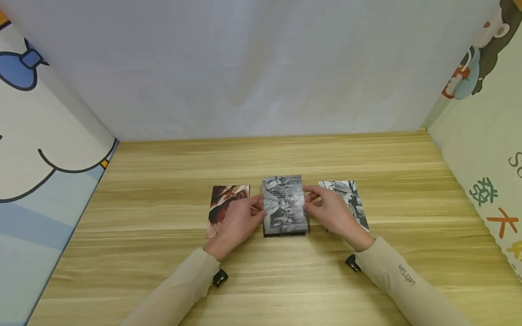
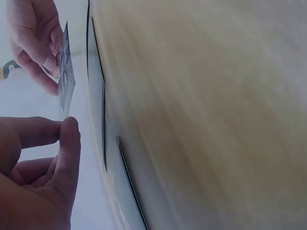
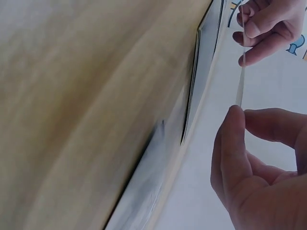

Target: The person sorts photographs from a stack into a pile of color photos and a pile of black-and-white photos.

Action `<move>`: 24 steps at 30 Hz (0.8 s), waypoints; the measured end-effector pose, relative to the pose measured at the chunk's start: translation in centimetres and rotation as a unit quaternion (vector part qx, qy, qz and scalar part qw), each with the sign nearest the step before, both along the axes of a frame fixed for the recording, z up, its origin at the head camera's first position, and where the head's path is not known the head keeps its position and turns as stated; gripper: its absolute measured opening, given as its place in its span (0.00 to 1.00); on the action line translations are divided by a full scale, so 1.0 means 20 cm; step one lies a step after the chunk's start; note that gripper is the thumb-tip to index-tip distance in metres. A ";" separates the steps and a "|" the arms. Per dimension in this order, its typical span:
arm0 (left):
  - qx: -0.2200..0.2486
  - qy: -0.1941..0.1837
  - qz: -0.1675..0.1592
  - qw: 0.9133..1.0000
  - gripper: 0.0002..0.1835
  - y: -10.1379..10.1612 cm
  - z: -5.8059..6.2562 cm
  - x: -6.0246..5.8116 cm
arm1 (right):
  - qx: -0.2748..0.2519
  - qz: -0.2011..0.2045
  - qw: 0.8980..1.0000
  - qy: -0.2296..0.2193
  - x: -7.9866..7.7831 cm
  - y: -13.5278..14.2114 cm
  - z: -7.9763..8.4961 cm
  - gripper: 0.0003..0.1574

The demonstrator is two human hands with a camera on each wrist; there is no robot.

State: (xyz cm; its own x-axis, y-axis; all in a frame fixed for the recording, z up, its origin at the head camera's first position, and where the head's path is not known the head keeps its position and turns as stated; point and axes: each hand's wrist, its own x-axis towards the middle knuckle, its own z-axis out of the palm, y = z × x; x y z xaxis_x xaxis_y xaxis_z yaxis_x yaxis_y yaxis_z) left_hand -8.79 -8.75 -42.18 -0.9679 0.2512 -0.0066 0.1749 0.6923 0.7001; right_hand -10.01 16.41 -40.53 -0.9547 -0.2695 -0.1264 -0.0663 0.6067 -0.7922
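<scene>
Both hands hold a black-and-white photo card (image 1: 284, 203) by its two side edges. My left hand (image 1: 241, 219) pinches the left edge between thumb and fingers, and my right hand (image 1: 328, 210) pinches the right one. The wrist views show the held card (image 2: 66, 84) raised off the table. Beneath it in the head view, the dark edge of another card or small stack (image 1: 284, 235) shows; most of that is covered. A coloured picture card (image 1: 222, 197) lies at the left, partly behind my left hand. Another black-and-white card (image 1: 350, 194) lies at the right, partly hidden by my right hand.
The cards lie on a wood-grain table (image 1: 163, 172). A white cloth (image 1: 244, 68) hangs along its back edge. Printed cartoon panels stand at the left (image 1: 36, 136) and right (image 1: 485, 149) sides.
</scene>
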 end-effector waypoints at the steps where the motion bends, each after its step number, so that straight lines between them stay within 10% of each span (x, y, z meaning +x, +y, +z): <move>1: 0.003 0.000 0.000 1.000 0.27 0.00 0.00 0.00 | -0.002 -0.003 1.000 0.001 0.00 0.00 0.00 0.32; 24: 0.065 0.043 0.003 0.997 0.24 0.15 0.04 -0.01 | -0.033 -0.038 0.998 0.024 0.02 0.13 0.05 0.30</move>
State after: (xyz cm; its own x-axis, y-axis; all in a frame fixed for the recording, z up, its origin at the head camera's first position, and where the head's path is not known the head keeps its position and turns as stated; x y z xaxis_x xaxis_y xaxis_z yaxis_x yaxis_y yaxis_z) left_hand -8.93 -5.71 -41.31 -0.9652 0.2382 0.1077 0.2332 0.5980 0.7668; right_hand -9.51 19.03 -39.57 -0.9773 -0.2016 -0.0644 -0.0603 0.5572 -0.8282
